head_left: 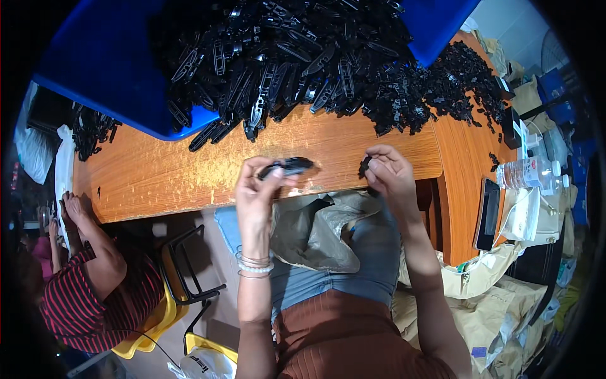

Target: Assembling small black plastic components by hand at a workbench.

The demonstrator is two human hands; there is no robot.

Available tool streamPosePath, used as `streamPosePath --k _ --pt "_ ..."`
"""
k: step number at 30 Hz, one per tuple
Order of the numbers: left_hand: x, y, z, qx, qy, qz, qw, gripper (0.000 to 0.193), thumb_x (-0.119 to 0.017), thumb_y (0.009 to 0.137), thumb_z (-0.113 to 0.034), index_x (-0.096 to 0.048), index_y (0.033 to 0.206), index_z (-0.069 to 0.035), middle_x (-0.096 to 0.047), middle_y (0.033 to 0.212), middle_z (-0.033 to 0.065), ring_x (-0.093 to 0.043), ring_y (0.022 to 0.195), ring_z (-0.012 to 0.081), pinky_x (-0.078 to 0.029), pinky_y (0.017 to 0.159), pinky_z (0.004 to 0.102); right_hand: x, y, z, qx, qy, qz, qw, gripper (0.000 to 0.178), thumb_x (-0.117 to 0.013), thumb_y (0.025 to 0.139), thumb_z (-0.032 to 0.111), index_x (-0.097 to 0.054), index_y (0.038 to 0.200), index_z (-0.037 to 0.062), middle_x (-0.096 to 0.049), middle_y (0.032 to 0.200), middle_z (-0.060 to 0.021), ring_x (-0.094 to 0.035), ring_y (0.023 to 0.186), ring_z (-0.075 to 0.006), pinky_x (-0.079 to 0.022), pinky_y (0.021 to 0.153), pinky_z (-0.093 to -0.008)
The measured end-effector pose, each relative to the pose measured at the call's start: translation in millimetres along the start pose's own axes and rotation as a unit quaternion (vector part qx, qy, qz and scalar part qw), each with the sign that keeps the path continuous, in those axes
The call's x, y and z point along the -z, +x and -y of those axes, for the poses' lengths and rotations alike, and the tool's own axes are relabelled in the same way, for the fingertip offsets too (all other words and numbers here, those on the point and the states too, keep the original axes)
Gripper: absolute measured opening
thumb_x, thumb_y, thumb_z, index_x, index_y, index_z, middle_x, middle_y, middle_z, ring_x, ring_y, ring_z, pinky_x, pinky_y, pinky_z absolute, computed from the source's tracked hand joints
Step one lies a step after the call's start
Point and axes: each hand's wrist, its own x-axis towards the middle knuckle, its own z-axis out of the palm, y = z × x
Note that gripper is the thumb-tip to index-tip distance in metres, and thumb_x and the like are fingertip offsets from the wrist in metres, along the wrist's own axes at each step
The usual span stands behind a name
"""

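Over the front edge of the wooden table [151, 170], my left hand [257, 189] grips a long, narrow black plastic part [291, 167], slightly blurred by motion. To its right, my right hand [390, 174] pinches a small black piece [364, 166] between thumb and fingers. The two hands are apart. Beyond them lies a heap of long black plastic parts [271, 82], spilling out of a blue bin [107, 76]. Smaller black pieces [410, 95] form a pile at the right of the heap.
A phone [488, 215] and a plastic bottle [527, 173] lie at the right. An open sack [315, 237] rests on my lap. At the left, another person in a striped shirt [95, 297] sits at the table, near a chair [180, 271]. Brown bags [454, 316] lie lower right.
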Motion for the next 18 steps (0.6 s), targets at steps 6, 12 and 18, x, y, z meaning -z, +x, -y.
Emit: streamPosePath --k 6,12,18 --pt "-36.4 -19.6 3.6 -0.015 0.16 0.091 0.983 0.026 -0.062 0.08 0.01 -0.058 0.105 0.007 -0.066 0.096 0.0134 -0.067 0.083 0.0172 -0.054 0.071 0.0218 -3.6 -9.0 5.1 -0.032 0.045 0.047 0.997 0.022 -0.054 0.087 0.0 -0.057 0.107 -0.0075 -0.062 0.082 -0.0104 -0.056 0.062 -0.0099 -0.042 0.05 -0.0191" --pt "-38.1 -25.9 4.4 0.001 0.184 0.111 0.977 0.026 -0.063 0.08 0.009 -0.059 0.106 0.006 -0.068 0.089 0.0109 -0.067 0.081 0.0135 -0.053 0.066 0.0177 -36.7 -20.9 4.6 0.136 -0.151 0.019 0.979 0.018 -0.058 0.08 -0.007 -0.066 0.095 -0.0036 -0.061 0.093 -0.0111 -0.058 0.08 -0.0149 -0.045 0.066 -0.0235" --pt "-41.1 -31.2 -2.8 0.027 0.115 0.114 0.987 0.026 -0.064 0.08 0.009 -0.059 0.105 0.007 -0.068 0.088 0.0132 -0.068 0.08 0.0163 -0.055 0.069 0.0208 -41.5 -30.2 7.0 0.224 -0.349 0.003 0.91 0.014 -0.063 0.078 -0.004 -0.068 0.091 0.0 -0.059 0.101 -0.0092 -0.053 0.094 -0.0171 -0.043 0.078 -0.0268"
